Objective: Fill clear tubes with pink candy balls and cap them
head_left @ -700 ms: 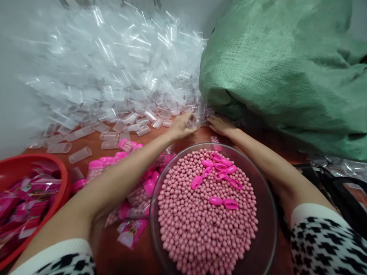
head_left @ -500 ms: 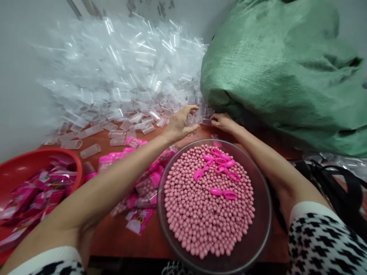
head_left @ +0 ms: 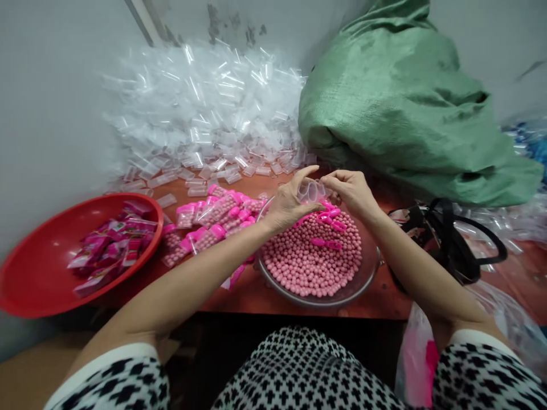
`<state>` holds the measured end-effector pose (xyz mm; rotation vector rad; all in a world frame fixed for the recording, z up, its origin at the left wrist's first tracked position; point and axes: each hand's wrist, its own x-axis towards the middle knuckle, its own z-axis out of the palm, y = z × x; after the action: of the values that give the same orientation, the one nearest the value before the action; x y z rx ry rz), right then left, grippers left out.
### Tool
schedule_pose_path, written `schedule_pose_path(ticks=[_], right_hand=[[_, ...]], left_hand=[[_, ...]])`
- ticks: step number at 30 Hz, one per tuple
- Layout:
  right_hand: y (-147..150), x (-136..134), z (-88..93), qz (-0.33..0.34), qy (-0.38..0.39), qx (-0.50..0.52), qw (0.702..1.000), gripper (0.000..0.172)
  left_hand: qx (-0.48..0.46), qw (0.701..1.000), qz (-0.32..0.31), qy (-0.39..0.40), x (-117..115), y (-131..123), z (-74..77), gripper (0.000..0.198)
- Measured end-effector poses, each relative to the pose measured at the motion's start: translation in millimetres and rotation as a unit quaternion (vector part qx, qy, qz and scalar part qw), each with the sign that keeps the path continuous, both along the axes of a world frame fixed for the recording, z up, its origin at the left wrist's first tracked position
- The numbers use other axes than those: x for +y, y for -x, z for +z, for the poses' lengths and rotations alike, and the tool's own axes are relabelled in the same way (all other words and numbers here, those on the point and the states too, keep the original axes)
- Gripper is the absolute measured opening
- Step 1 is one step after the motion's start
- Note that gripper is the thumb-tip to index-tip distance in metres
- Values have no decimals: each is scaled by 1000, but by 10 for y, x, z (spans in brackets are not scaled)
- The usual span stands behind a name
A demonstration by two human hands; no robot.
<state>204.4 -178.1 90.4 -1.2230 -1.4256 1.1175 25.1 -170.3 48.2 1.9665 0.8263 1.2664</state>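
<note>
Above the round glass bowl (head_left: pixel 368 272) of pink candy balls (head_left: pixel 305 265), the left hand (head_left: pixel 288 205) and right hand (head_left: pixel 354 191) pinch a small clear plastic tube (head_left: pixel 310 191) between them. A green woven sack (head_left: pixel 397 114) and a heap of clear tubes (head_left: pixel 213 114) crowd close behind.

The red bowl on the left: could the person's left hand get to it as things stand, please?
Probably yes. The left hand is pinching a clear tube with the right hand, but the red bowl sits open on that arm's side, with only low pink-capped tubes lying between.
</note>
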Motion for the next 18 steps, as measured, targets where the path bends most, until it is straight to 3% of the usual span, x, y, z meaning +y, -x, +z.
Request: schedule_pose_path(ticks=[3, 6, 10, 13, 16, 18], right_hand=[[-24, -194, -46, 70, 23, 104, 992, 42], [-103, -371, -39, 157, 32, 133, 978, 52], [-187, -524, -3, 192, -10, 97, 977, 46], [-185, -583, 9, 214, -55, 38, 974, 62], [-149, -628, 6, 242, -77, 14, 967, 79], [-126, -661, 0, 258, -66, 16, 964, 84]], left_hand=[[-79, 995, 21, 60, -189, -15, -6, 93], [-149, 982, -27, 115, -366, -13, 17, 99], [-173, 958, -133, 184, -588, 28, 73, 107], [-199, 941, -179, 205, -684, 33, 62, 98], [-242, 929, -200, 195, -717, -7, 12, 84], [-241, 939, -179, 168, -716, -42, -15, 84]])
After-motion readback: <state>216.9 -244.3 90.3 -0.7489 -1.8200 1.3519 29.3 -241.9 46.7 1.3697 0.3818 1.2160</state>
